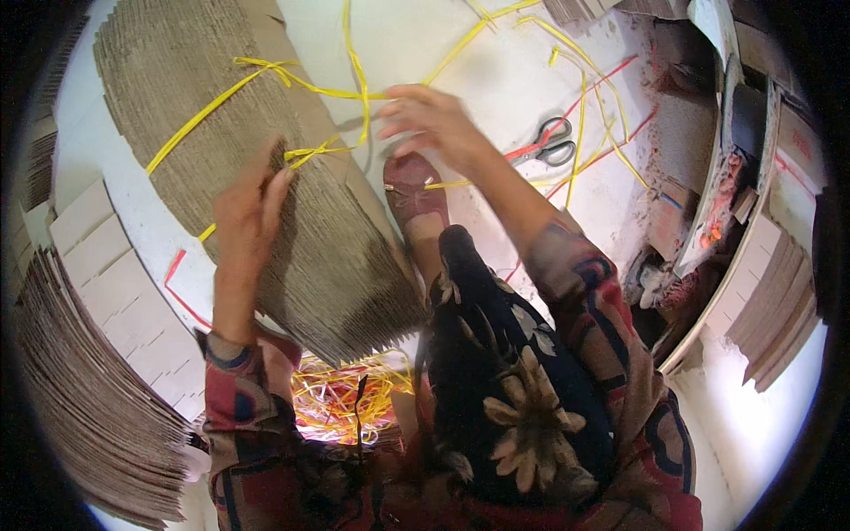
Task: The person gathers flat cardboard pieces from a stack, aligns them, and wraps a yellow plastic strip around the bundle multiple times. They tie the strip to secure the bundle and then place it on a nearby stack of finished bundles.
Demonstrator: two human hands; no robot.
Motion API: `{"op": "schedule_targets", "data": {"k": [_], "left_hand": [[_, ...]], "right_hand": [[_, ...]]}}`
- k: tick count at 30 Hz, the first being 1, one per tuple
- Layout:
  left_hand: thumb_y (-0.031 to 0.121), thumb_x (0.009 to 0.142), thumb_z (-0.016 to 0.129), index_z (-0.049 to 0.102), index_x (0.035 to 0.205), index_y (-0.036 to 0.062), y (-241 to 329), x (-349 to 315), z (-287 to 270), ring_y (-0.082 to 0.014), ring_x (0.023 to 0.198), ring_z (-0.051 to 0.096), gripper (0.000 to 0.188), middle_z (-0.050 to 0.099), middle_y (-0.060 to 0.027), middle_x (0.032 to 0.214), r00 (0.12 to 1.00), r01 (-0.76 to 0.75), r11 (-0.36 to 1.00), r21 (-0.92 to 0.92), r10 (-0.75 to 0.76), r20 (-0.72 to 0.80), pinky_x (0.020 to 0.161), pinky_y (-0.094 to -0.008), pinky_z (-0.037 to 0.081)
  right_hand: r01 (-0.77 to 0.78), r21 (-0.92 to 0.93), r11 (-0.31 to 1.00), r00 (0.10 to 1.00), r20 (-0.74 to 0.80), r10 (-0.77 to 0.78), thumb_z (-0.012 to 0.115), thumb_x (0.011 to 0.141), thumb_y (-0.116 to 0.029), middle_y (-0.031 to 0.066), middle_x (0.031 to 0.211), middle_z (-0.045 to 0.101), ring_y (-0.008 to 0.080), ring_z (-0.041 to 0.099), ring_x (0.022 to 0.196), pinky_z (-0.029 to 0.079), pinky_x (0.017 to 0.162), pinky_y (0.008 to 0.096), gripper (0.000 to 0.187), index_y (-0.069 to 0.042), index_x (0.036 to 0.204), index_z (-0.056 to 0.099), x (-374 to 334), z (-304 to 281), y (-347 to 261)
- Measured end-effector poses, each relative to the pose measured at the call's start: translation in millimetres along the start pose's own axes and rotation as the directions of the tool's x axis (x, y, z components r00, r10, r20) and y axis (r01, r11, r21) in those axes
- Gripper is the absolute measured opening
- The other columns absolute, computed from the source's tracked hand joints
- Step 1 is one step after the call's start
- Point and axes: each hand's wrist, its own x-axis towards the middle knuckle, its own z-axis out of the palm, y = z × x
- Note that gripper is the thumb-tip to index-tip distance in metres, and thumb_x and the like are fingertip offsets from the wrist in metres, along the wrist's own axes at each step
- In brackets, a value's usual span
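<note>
The head view is a wide fisheye from the left camera of a head-worn pair, aimed steeply down at the pale, smooth floor (407, 44). It sits near enough that patterned multicoloured sleeves (595, 319) and dark floral trousers (491, 354) fill the lower middle, and the long grey-brown corrugated-cardboard stack (328, 239) shows from above. Brown cardboard piles (88, 389) at the floor's left and right sides bend.

Yellow straps (211, 105); brown cardboard stack (328, 239); black floral trousers (531, 398).
</note>
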Motion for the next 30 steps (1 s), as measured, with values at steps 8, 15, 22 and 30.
{"op": "schedule_targets", "data": {"k": [8,15,22,30], "left_hand": [[0.012,0.083,0.062,0.054,0.123,0.0090,16.7,-3.5,2.9,-0.0224,0.069,0.061,0.040,0.062,-0.0109,0.079,0.995,-0.102,0.992,-0.077,0.101,-0.017,0.064,-0.0307,0.048],[0.012,0.083,0.062,0.056,0.117,0.0059,24.8,-5.7,14.6,-0.0241,0.074,0.062,0.035,0.063,-0.0139,0.086,0.997,-0.074,0.995,-0.067,0.074,-0.002,0.068,-0.0324,0.048],[0.011,0.074,0.063,0.056,0.098,-0.0020,48.8,18.0,38.0,-0.0297,0.086,0.053,0.028,0.056,-0.0140,0.093,0.855,-0.513,0.831,0.216,0.471,0.217,0.086,-0.0393,0.039],[0.001,0.073,0.057,0.058,0.072,0.0026,54.7,41.1,56.5,-0.0300,0.077,0.058,0.002,0.060,-0.0133,0.068,0.884,-0.412,0.852,0.324,0.288,0.367,0.079,-0.0426,0.042]], "right_hand": [[-0.246,-0.969,-0.003,0.759,-0.191,-0.623,0.051,0.076,0.000,0.0127,0.092,0.060,0.0334,0.057,0.085,0.048,0.070,0.0408,0.015,-0.004,0.088,0.059,-107.6,-203.8,23.9],[-0.324,-0.915,-0.242,0.809,-0.136,-0.572,0.052,0.077,-0.001,0.0099,0.114,0.054,0.0296,0.050,0.108,0.042,0.088,0.0442,0.023,-0.007,0.098,0.057,-114.6,-189.1,45.7],[-0.069,-0.927,-0.368,0.889,0.111,-0.445,0.055,0.075,-0.004,0.0147,0.107,0.051,0.0324,0.048,0.102,0.040,0.086,0.0447,0.013,-0.003,0.088,0.056,-114.8,-203.4,34.6],[-0.268,-0.335,0.903,0.860,-0.506,0.068,0.057,0.087,-0.021,0.0112,0.086,0.059,0.0213,0.057,0.073,0.046,0.058,0.0311,0.023,-0.003,0.100,0.053,-155.7,-145.8,37.1]]}}
